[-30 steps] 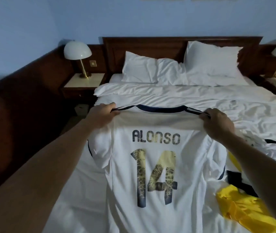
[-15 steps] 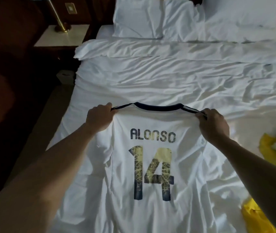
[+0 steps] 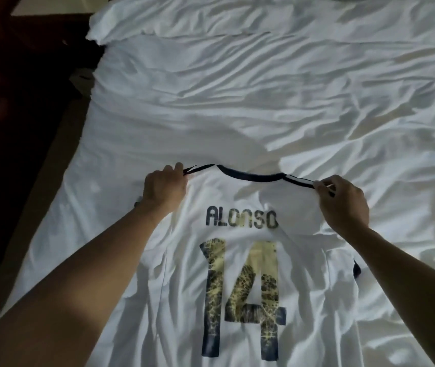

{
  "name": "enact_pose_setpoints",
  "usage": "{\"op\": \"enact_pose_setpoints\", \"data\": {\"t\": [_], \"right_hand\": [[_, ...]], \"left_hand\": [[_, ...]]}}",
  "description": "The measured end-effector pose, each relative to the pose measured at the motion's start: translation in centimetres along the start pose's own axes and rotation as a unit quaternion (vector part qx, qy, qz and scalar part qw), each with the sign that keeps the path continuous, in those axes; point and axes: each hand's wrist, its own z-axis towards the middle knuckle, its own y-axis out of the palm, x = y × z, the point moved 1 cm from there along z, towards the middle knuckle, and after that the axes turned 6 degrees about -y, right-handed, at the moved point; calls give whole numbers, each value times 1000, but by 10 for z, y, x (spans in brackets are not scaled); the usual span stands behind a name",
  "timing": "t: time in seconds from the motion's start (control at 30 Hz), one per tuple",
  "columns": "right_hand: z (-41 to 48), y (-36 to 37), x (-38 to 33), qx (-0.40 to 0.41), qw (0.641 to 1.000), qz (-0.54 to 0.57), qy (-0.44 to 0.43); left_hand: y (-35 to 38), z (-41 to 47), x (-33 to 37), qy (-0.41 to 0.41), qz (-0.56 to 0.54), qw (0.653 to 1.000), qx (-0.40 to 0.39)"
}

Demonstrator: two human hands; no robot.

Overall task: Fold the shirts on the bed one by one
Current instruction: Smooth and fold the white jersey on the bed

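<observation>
A white football shirt (image 3: 240,260) with a dark collar, the name ALONSO and a cracked number 14 lies back-up on the white bed (image 3: 237,102). My left hand (image 3: 163,189) pinches its left shoulder seam beside the collar. At the other shoulder, my right hand (image 3: 343,202) pinches the striped seam. The shoulders are stretched between both hands, low over the sheet. The shirt's lower hem runs out of view at the bottom.
Crumpled white bedding covers the bed, with a folded duvet edge (image 3: 211,25) at the far end. The bed's left edge drops to a dark floor (image 3: 12,154). A pale bedside table corner (image 3: 52,6) shows at top left.
The shirt has come down from hanging upright to lying over the sheet, both hands still on its shoulders. The view tilted down; pillows, lamps and the yellow shirt left the frame.
</observation>
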Motion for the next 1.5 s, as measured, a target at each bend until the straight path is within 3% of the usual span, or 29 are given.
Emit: {"op": "enact_pose_setpoints", "data": {"t": [0.1,0.23,0.33,0.4,0.57,0.83,1.07,1.2,1.4,1.5], "right_hand": [[-5,3,12,-20,999,20,26],[-23,-4,52,-72,989,118,47],[-34,-15,79,-86,951,273,113],[-35,-23,88,-110,933,319,128],[-40,-38,107,-184,917,332,121],[-46,-51,109,-308,896,313,67],[-39,-56,113,-175,848,492,92],[-46,-70,121,-227,903,364,-24],[-51,-90,147,-230,904,358,49],[-60,-91,166,-294,916,260,83]], "left_hand": [[10,-15,35,20,47,998,47],[28,-60,120,158,-122,979,52],[45,-91,187,236,-200,951,11],[53,-101,223,257,-225,940,-5],[58,-109,270,213,-235,946,-71],[69,-108,274,205,-231,947,-85],[71,-110,275,196,-255,944,-66],[79,-111,277,192,-226,953,-69],[84,-109,282,186,-201,959,-76],[82,-110,285,176,-201,961,-77]]}}
